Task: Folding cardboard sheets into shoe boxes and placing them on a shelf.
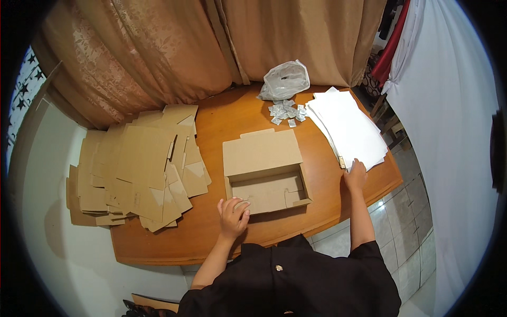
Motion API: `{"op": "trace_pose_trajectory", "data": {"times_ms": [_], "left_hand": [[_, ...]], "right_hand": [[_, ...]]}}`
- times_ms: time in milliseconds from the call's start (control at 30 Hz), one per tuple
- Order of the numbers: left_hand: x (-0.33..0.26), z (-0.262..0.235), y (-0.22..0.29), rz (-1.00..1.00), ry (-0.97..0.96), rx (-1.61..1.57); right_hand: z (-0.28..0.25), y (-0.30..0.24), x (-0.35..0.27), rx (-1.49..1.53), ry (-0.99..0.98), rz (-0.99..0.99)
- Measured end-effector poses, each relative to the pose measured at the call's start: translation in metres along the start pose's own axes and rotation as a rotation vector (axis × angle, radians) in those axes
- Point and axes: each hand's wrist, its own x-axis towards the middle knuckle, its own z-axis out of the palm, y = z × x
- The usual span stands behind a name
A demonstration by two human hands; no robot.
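Clearly, we have the box (pixel 268 193) open near the middle of the table (pixel 215 140), its lid (pixel 261 152) tipped back so the inside lies bare before us. Our left hand (pixel 233 218) is half open, fingers bent loosely over the near left corner, probably to steady it. Our right hand (pixel 356 176) reaches to the paper (pixel 346 127) on the right, fingers curled at the near corner; whether they pinch any sheets, we cannot tell. The packets (pixel 285 111) lie loose in front of the bag (pixel 287 82), seemingly within easy reach, while flat cardboard (pixel 142 164) is piled at left, which leaves the middle for the box.
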Motion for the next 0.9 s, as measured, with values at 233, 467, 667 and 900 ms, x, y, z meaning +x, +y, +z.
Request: {"op": "trace_pose_trajectory", "data": {"times_ms": [233,467,667,900], "left_hand": [[0.036,0.005,0.008,0.075,0.049,-0.047],[0.059,0.032,0.037,0.139,0.079,-0.180],[0.095,0.066,0.084,0.248,-0.021,-0.200],[0.131,0.088,0.108,0.576,-0.182,-0.177]], "right_hand": [[0.030,0.042,0.012,0.143,-0.192,0.075],[-0.009,0.024,-0.011,0.195,0.216,-0.231],[-0.072,-0.030,-0.058,0.432,0.178,-0.533],[-0.131,-0.067,-0.103,0.563,-0.043,-0.778]]}}
